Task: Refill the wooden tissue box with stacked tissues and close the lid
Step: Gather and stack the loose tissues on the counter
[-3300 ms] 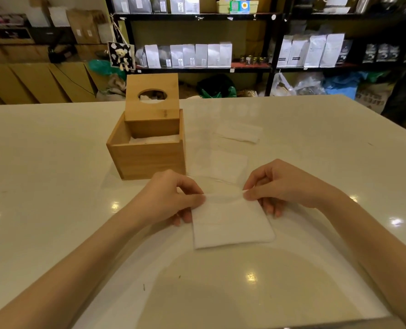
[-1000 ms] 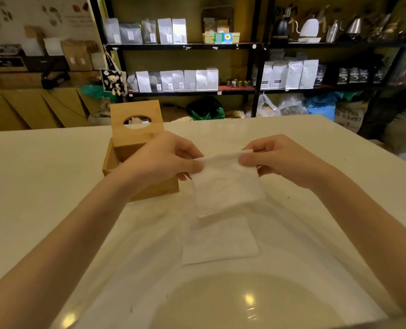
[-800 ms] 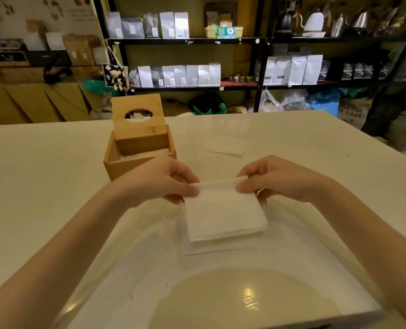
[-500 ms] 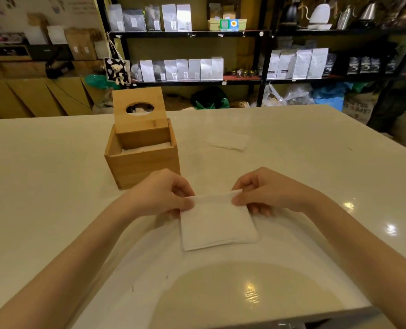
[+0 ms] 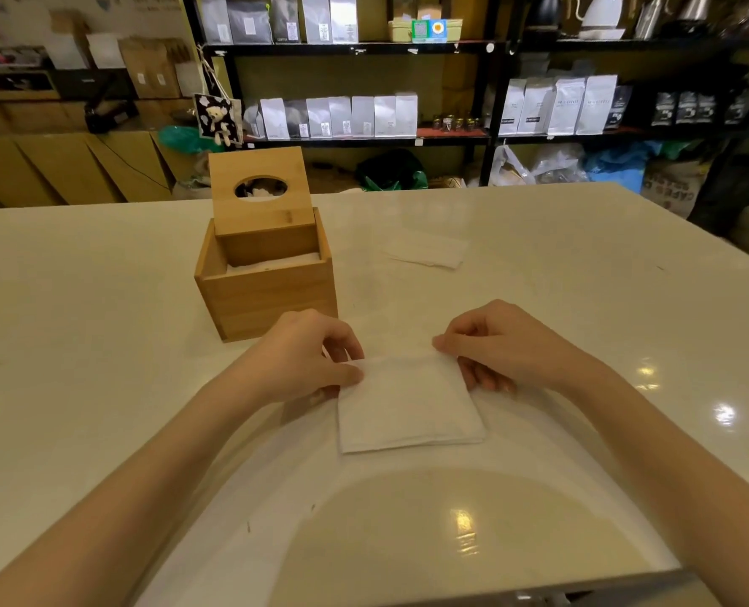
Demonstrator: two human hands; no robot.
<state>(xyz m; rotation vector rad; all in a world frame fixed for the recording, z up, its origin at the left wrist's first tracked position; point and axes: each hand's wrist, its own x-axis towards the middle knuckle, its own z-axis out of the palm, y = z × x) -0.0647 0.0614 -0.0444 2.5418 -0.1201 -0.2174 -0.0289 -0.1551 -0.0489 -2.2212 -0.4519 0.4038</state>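
A wooden tissue box (image 5: 267, 286) sits left on the white counter (image 5: 101, 343), lid (image 5: 261, 190) propped up, tissues inside. Nearer, the left hand (image 5: 302, 361) and right hand (image 5: 500, 343) each pinch a far corner of a stack of tissues (image 5: 408, 405) lying flat

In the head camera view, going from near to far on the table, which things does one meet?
Folded white tissue stack pinched by both hands → open wooden tissue box → loose white tissue lying flat farther back.
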